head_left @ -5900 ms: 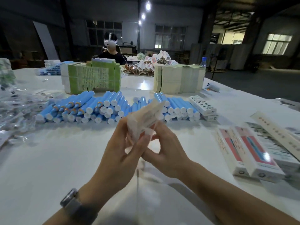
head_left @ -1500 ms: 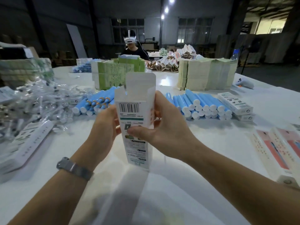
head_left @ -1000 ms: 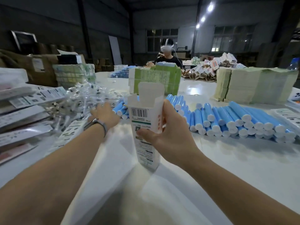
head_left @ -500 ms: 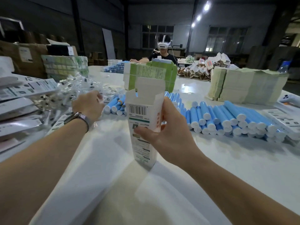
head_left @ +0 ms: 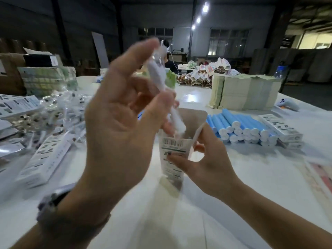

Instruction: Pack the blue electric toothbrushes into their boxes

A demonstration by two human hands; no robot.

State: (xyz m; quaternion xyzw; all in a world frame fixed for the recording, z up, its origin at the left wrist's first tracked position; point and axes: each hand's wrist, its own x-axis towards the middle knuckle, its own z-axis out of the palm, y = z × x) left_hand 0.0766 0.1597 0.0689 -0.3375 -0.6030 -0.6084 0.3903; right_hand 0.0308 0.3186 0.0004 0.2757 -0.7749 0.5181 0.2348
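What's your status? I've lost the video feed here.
Left hand pinching a bagged white brush head over the open box. Right hand gripping the box upright. Blue toothbrushes untouched. Nothing blocking.

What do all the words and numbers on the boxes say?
None can be read.
Upright white cardboard box held by the right hand: barcode and print, blurred.
Flat white boxes at left: print too small.
White boxes beside the blue toothbrush handles: too small.

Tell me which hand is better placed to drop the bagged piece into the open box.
Left. The left hand already pinches the bagged piece right over the open box; the right hand is busy gripping that box upright.
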